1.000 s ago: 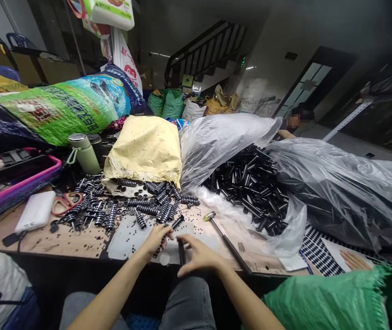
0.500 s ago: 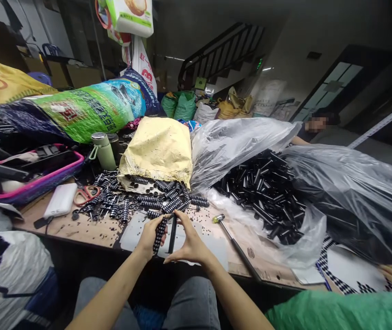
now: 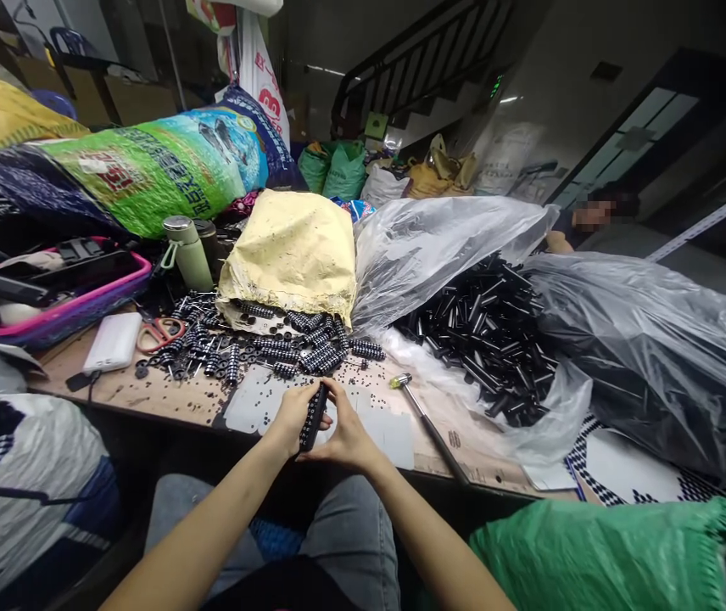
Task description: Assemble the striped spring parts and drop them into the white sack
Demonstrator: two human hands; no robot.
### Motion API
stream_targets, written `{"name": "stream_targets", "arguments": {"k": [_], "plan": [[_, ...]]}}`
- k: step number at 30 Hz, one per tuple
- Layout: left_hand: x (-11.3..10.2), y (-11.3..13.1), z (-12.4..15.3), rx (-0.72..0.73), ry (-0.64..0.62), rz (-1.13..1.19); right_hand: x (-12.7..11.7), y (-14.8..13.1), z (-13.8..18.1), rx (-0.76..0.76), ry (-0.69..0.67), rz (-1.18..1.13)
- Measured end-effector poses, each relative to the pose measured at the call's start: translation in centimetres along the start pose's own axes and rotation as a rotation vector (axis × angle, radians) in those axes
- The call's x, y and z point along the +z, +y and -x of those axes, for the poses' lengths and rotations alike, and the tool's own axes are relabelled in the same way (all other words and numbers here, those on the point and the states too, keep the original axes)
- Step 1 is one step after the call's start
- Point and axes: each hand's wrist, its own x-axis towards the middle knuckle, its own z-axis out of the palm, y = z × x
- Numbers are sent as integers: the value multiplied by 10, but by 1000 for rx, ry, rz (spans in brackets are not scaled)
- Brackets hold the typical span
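Your 2 hands meet on 1 ribbed black rod, held nearly upright over the table edge, in front of the yellow sack. Your left hand wraps its lower part and your right hand pinches it from the other side, both closed on it. It looks short and dark, banded with pale specks (like the loose pile at the sack's mouth). It probably handles light and stiff, the ribs giving purchase; grip near both ends.
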Motion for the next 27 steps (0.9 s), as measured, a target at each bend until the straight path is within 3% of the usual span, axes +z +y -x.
{"name": "stream_targets", "arguments": {"k": [3, 5, 10, 12, 15, 17, 19, 22, 24, 27], "plan": [[-2, -4, -5, -10, -29, -74, 6, 8, 3, 19, 58, 4], [-5, -12, -9, 64, -56, -186, 11, 18, 6, 31, 104, 43], [-11, -54, -20, 641, -10, -915, 28, 52, 18, 106, 251, 241], [-14, -72, -26, 759, 4, -1187, 29, 65, 24, 121, 244, 329], [-21, -88, -40, 867, -61, -1445, 6, 78, 40, 190, 190, 491], [-28, -92, -49, 978, -128, -1536, -27, 84, 55, 366, 259, 677], [-36, -93, -57, 1050, -166, -1574, -62, 90, 72, 648, 366, 889], [-45, -92, -64, 1124, -189, -1564, -98, 94, 90, 843, 347, 989], [-48, -91, -67, 1199, -203, -1544, -103, 89, 95, 829, 299, 945], [-50, -87, -68, 1259, -238, -1563, -88, 69, 94, 773, 213, 816]]}}
